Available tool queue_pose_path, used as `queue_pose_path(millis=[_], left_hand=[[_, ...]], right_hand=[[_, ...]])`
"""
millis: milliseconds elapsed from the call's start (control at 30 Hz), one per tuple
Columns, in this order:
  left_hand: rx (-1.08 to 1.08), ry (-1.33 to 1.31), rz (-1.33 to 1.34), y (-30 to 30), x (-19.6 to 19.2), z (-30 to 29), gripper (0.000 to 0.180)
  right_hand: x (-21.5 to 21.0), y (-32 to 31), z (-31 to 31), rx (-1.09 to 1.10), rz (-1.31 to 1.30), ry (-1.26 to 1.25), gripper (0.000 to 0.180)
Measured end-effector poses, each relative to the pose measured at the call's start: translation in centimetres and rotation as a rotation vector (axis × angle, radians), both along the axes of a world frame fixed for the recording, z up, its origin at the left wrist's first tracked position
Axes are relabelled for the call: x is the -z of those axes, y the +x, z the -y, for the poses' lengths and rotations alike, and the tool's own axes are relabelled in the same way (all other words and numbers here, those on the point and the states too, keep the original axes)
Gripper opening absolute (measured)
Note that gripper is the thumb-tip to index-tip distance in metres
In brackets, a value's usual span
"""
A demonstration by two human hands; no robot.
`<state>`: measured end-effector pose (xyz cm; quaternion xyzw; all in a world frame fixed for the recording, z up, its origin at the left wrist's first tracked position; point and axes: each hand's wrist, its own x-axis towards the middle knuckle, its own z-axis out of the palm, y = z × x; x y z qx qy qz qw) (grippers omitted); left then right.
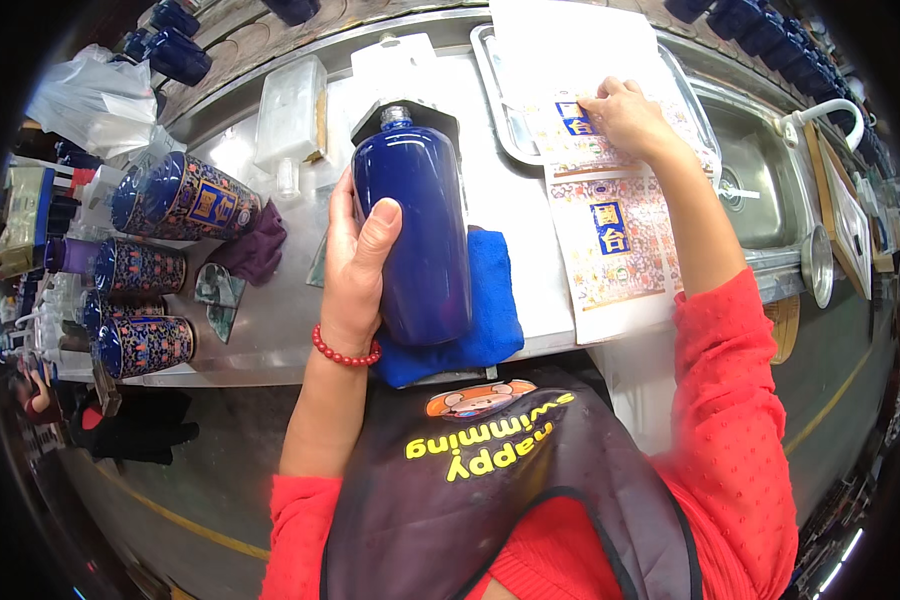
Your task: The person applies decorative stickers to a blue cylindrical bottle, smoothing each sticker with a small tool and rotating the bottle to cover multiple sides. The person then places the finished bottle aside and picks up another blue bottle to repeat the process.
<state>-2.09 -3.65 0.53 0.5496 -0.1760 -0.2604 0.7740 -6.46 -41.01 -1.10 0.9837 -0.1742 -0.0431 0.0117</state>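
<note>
My left hand (355,260) is wrapped round a glossy dark blue bottle (413,235), thumb across its front. The bottle leans with its neck away from me, its lower end over a folded blue cloth (495,290) at the counter's near edge. To the right, my right hand (628,118) reaches over a stack of printed sheets (625,265) with floral patterns and blue label panels. Its fingers are bent together at the upper printed sheet, beside a blue panel; the fingertips are partly hidden. A plain white sheet (570,45) lies beyond that hand.
Decorated blue bottles (195,205) lie at the left beside a purple cloth (255,245). A clear plastic box (290,110) stands behind. Under the sheets is a metal tray (490,60); a sink (760,170) with a white faucet (830,112) is at the right.
</note>
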Motion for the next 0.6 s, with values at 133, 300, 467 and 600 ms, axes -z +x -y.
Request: queue_pose_path(millis=[133,300,467,600], left_hand=[[-0.012,0.001,0.0,0.0,0.1,0.1,0.081],[0.017,-0.022,-0.018,0.0,-0.3,0.1,0.077],[0.018,-0.014,-0.02,0.0,-0.5,0.0,0.079],[0.014,-0.022,-0.033,0.0,-0.4,0.1,0.08]], right_hand=[[0.5,1.4,0.0,-0.083,0.013,-0.074,0.032],[0.7,3.4,1.9,-0.045,0.077,-0.11,0.035],[1.2,5.1,3.2,-0.052,0.043,-0.095,0.038],[2.1,5.7,3.4,-0.094,0.098,-0.016,0.038]])
